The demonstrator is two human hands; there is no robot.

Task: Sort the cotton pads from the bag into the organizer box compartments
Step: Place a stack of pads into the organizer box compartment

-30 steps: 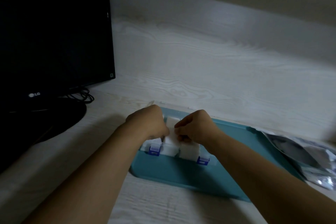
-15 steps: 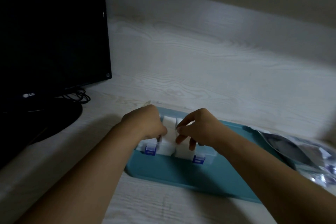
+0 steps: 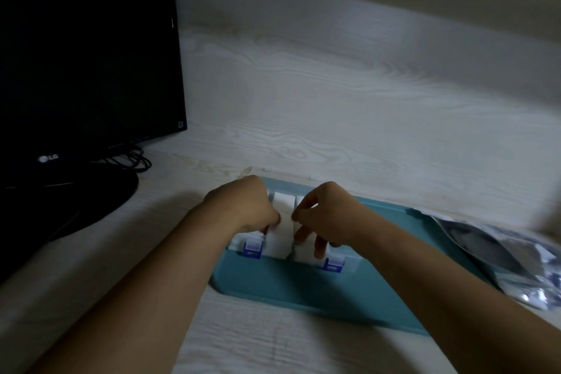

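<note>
A clear organizer box [image 3: 334,264] with blue latches stands on a teal tray [image 3: 291,285]. White cotton pads [image 3: 280,237] fill its middle compartments. My left hand [image 3: 243,206] and my right hand [image 3: 328,215] hover over the box, both pinching the sides of one stack of pads that stands in a middle compartment. A silvery plastic bag [image 3: 498,252] lies at the tray's right end. The box's back compartments are hidden behind my hands.
A black monitor [image 3: 85,55] on a round stand [image 3: 69,200] occupies the left, with cables [image 3: 133,161] behind it. The pale wooden desk [image 3: 334,115] stretches to the wall at the back.
The hands have stayed over the box; my right fingers have spread lower onto the pads, and the pinched stack sits a little deeper. The view has shifted slightly.
</note>
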